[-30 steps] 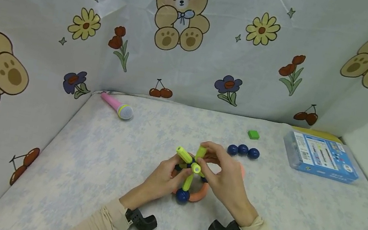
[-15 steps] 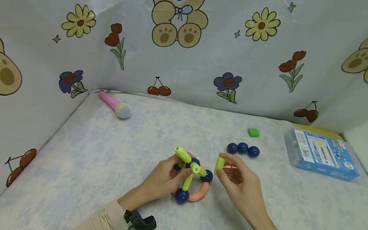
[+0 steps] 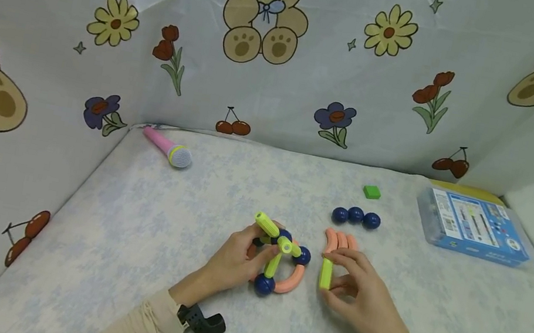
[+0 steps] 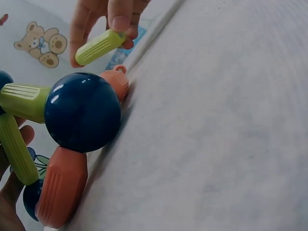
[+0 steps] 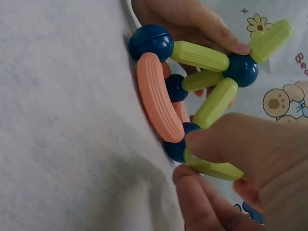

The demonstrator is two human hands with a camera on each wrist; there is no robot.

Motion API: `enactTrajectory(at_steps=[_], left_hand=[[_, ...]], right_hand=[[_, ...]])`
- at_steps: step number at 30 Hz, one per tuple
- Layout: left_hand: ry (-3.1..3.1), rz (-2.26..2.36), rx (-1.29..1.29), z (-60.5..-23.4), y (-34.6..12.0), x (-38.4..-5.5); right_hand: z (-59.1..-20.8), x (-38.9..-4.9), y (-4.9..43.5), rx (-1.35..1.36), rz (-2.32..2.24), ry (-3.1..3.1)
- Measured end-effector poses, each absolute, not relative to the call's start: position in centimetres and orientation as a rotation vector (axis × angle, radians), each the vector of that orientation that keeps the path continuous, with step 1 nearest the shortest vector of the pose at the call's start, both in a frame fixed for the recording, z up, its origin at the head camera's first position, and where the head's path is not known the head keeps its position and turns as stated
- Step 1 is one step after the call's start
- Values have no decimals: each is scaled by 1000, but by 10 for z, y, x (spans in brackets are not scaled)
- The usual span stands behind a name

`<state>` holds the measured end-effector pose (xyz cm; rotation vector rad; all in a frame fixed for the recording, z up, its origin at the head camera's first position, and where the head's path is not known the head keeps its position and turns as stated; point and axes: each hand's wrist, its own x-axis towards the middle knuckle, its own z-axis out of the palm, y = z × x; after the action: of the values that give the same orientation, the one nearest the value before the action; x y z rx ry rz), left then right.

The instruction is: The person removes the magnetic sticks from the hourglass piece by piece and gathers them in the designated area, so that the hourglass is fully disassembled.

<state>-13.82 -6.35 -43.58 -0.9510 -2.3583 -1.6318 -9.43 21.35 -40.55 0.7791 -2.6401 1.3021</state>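
Note:
A small frame of magnetic sticks and balls stands on the table. Curved orange sticks (image 5: 159, 98) join navy balls (image 4: 83, 112) in a ring at its base, and straight yellow-green sticks (image 5: 201, 56) slope up to a top ball (image 5: 242, 70). Another yellow-green stick (image 3: 267, 224) juts out from that ball. My left hand (image 3: 235, 259) holds the frame near its top, fingers partly hidden behind it. To the right of the frame, my right hand (image 3: 366, 294) pinches a loose yellow-green magnetic stick (image 3: 326, 274) between thumb and fingers, apart from the frame.
Several curved orange sticks (image 3: 338, 240) lie just beyond my right hand. Behind them are three navy balls (image 3: 355, 215) in a row and a green block (image 3: 372, 192). A blue box (image 3: 476, 227) sits at back right, a pink toy microphone (image 3: 168, 148) at back left.
My right hand has pulled a yellow-green stick off the top of the frame and carried it right and nearer to me. The left hand keeps its hold in place.

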Motion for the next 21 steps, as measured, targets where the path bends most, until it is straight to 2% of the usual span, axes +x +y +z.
enactTrajectory(at_steps=[9, 21], left_hand=[[-2365, -1634, -933, -435, -63, -137], [-2352, -1647, -944, -435, -64, -137]], right_hand=[[-408, -93, 218, 781, 980, -2824], [-408, -93, 219, 781, 849, -2864]])
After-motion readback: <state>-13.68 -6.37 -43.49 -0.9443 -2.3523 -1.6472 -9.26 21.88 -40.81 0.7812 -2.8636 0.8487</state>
